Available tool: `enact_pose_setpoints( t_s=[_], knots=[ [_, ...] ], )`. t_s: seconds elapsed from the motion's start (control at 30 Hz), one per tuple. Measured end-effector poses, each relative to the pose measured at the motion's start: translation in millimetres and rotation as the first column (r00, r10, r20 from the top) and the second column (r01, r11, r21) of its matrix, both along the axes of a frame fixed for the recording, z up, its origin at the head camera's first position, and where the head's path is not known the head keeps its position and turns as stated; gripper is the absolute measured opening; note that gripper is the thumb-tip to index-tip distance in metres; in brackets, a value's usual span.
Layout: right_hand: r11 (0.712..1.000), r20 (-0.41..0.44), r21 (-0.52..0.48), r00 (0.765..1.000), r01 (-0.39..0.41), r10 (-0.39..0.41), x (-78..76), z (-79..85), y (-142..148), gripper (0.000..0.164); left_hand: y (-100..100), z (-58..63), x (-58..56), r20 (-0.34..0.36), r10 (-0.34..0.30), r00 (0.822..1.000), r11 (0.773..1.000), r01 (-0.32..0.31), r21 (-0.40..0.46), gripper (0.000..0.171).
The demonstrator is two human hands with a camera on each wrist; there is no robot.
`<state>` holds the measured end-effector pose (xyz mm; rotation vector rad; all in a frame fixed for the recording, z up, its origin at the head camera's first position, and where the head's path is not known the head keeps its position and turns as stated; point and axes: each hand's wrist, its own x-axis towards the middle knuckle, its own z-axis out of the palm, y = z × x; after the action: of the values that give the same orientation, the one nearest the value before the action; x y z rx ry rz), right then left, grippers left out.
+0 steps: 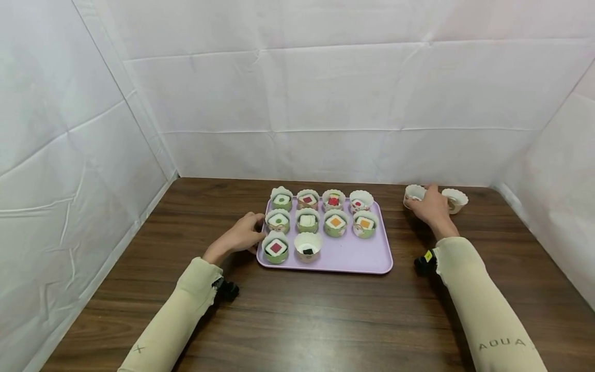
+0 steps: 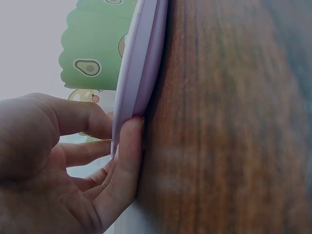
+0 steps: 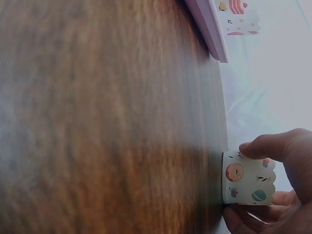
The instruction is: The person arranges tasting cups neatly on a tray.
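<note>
My left hand point(image 1: 243, 233) pinches the left rim of a lilac tray point(image 1: 353, 258), with fingers on both sides of the edge in the left wrist view. Scalloped paper baking cups stand on it in rows, most holding a small white piece with a coloured centre. Nearest that hand is a green avocado-print cup point(image 2: 100, 46). Off to the right, my right hand point(image 1: 429, 205) grips a white paper cup point(image 3: 248, 178) with doughnut and fruit prints, standing upright on the table. Something small and pale lies inside that cup; the fingers partly hide it.
Another paper cup point(image 1: 454, 200) stands just right of my right hand. The front-row cup point(image 1: 308, 247) on the tray has a dark piece inside. White cloth walls point(image 1: 325, 155) border the brown wooden table point(image 1: 288, 320) at the back and both sides.
</note>
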<state>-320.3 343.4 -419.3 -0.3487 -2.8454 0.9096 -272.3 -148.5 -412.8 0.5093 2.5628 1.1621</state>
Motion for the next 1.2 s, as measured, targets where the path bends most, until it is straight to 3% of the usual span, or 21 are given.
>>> enact_pose_setpoints(
  t_s=[0.23,0.53,1.2],
  knots=[
    [0.999,0.031,-0.05,1.0,0.003,-0.002,5.5,5.1,-3,0.083,0,-2.2,-1.0,0.002,0.001,1.0,1.0,-0.001,0.006,0.044],
    [0.999,0.023,-0.031,1.0,-0.009,0.01,13.5,10.6,-12,0.082,1,-3.7,-1.8,0.006,0.012,1.0,1.0,-0.012,-0.004,0.045],
    [0.994,-0.009,-0.02,0.994,-0.105,0.105,40.5,22.7,-39,0.081,2,0.0,-3.2,0.003,0.017,1.0,1.0,-0.017,-0.01,0.042]
  ],
)
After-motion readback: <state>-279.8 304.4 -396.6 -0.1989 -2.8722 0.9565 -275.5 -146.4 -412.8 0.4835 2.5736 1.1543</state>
